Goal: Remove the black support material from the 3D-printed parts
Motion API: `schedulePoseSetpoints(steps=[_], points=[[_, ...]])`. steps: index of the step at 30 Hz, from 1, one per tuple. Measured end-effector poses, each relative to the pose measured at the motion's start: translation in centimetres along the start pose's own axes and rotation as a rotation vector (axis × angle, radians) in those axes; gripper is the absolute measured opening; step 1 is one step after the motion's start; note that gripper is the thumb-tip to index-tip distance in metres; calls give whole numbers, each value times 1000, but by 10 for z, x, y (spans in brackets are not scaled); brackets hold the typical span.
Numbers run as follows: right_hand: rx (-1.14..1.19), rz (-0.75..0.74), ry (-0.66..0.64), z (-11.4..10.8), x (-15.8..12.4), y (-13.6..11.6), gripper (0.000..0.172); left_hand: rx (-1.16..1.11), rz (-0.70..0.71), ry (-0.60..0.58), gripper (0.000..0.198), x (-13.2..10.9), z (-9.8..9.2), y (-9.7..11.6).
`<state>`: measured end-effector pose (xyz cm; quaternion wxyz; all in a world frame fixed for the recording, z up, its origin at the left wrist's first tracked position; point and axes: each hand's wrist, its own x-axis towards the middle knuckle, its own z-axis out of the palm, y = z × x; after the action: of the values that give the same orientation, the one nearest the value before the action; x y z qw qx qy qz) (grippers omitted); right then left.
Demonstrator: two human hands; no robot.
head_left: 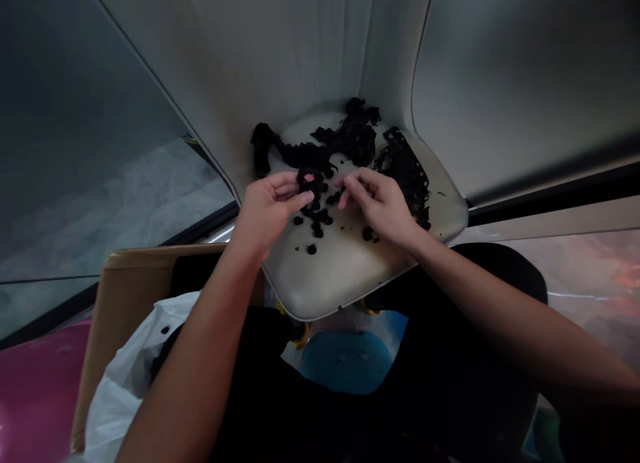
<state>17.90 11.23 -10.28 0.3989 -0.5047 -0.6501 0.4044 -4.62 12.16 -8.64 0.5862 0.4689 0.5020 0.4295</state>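
Note:
A pale cushioned seat point(345, 276) stands in front of me with a heap of black lacy trim point(350, 143) and several small black pieces point(316, 226) scattered on it. My left hand point(267, 206) hovers over the seat's left part, thumb and fingers pinched on a small black piece. My right hand point(383, 203) lies just right of it, fingers curled among the black pieces; what they hold is hidden. More black netted trim point(407, 173) lies behind my right hand.
A cardboard box point(120, 296) with a white plastic bag point(125, 376) sits at lower left. A blue round object point(345, 363) lies below the seat. Pale panels rise behind the seat. A pink surface point(35, 389) is at far left.

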Motion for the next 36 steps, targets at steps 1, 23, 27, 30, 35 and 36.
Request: schedulePoseSetpoints(steps=[1, 23, 27, 30, 35, 36], points=[[77, 23, -9, 2, 0, -4, 41, -1, 10, -3, 25, 1, 2, 0], [69, 0, -113, -6, -3, -24, 47, -91, -150, 14, 42, -6, 18, -3], [-40, -40, -114, -5, -4, -24, 45, 63, -32, 82, 36, -6, 25, -5], [-36, 7, -121, -5, -5, -27, 45, 79, -1, 75, 36, -5, 29, -6], [258, 218, -201, -8, -4, -42, 45, 24, -5, 30, 35, -11, 29, 1], [306, 236, -214, -8, -4, -46, 43, 18, -4, 22, 35, -13, 29, 4]])
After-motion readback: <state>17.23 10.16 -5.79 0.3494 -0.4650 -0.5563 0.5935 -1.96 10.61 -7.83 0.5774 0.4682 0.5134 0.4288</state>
